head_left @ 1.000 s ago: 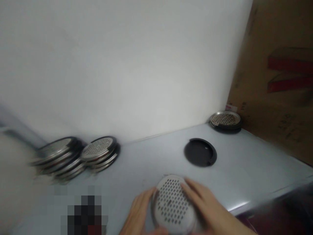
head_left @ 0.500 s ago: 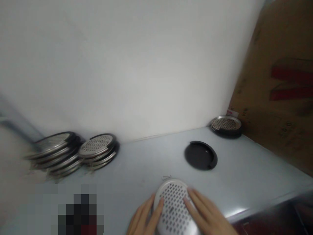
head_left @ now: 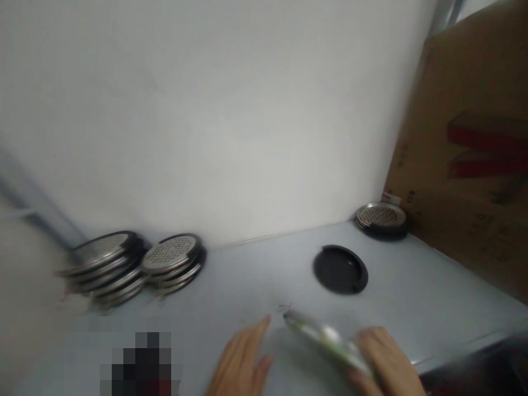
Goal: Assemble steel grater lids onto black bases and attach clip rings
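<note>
A round perforated metal disc (head_left: 325, 338) is tilted up on edge near the front of the grey table (head_left: 412, 297), blurred by motion. My right hand (head_left: 385, 366) grips its lower right rim with curled fingers. Left of the disc, my left hand (head_left: 241, 360) lies flat on the table, fingers stretched out, a little apart from the disc. A black round ring (head_left: 340, 269) lies flat on the table behind the disc.
Two leaning stacks of perforated discs (head_left: 136, 267) stand at the back left by the white wall. One more disc on a black ring (head_left: 381, 219) sits at the back right corner beside a brown cardboard box (head_left: 474, 165). A pixelated patch covers the lower left.
The disc lay face up under both hands; now it is tipped up on edge in my right hand. My left hand has come off it and spread on the table.
</note>
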A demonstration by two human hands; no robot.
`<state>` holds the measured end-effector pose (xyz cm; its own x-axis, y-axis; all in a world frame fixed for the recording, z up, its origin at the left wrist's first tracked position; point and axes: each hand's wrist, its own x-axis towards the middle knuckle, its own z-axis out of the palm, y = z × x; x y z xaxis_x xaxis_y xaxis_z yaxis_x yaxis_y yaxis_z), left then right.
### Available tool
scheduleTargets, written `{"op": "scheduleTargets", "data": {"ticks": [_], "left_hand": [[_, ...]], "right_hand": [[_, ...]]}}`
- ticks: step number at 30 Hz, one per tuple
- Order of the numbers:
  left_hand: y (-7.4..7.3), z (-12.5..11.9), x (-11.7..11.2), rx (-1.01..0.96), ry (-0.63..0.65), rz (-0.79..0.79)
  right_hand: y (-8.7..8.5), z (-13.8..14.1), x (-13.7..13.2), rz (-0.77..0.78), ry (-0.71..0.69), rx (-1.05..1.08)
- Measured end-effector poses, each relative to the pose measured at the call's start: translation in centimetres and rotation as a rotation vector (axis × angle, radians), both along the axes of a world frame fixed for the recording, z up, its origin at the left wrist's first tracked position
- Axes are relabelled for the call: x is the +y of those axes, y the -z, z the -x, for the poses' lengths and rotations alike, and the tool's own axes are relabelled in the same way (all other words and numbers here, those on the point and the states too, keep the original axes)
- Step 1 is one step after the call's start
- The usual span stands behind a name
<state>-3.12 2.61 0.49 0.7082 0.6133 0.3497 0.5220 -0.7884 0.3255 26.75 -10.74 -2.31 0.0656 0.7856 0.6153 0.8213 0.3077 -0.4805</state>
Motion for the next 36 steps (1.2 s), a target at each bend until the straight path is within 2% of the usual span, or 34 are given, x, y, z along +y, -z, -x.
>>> {"op": "scheduleTargets", "data": {"ticks": [3, 5, 7, 9, 12, 15, 21, 29, 36], "left_hand": [[-2.9, -3.0, 1.9, 0.107, -0.090, 0.048], [-4.5, -5.4, 2.6, 0.220, -0.099, 0.134], [-5.5, -7.5, 3.3, 0.285, -0.095, 0.210], [-5.9, -8.8, 4.1, 0.302, -0.084, 0.266], [-5.5, -9.2, 5.3, 0.291, -0.052, 0.331], [-4.9, -8.4, 6.2, 0.262, -0.030, 0.389], [-4.8, -6.2, 6.2, 0.194, -0.077, 0.445], [-4.0, -4.6, 4.0, 0.104, -0.143, 0.512], [-3.2, -4.2, 2.4, 0.068, -0.120, 0.547]], "right_hand": [[-3.3, -0.3, 2.1, 0.262, 0.120, 0.344], [-4.5, -0.8, 3.5, 0.354, 0.149, 0.477], [-4.7, -1.4, 4.6, 0.442, 0.158, 0.489], [-4.1, -2.0, 4.9, 0.497, 0.200, 0.409], [-2.9, -2.6, 4.4, 0.535, 0.272, 0.250], [-2.0, -2.6, 3.4, 0.540, 0.279, 0.136], [-1.2, -1.0, 2.6, 0.335, 0.288, -0.032], [-1.3, 0.7, 3.8, 0.369, 0.253, 0.049], [-2.2, 1.9, 3.8, 0.377, 0.196, 0.182]]}}
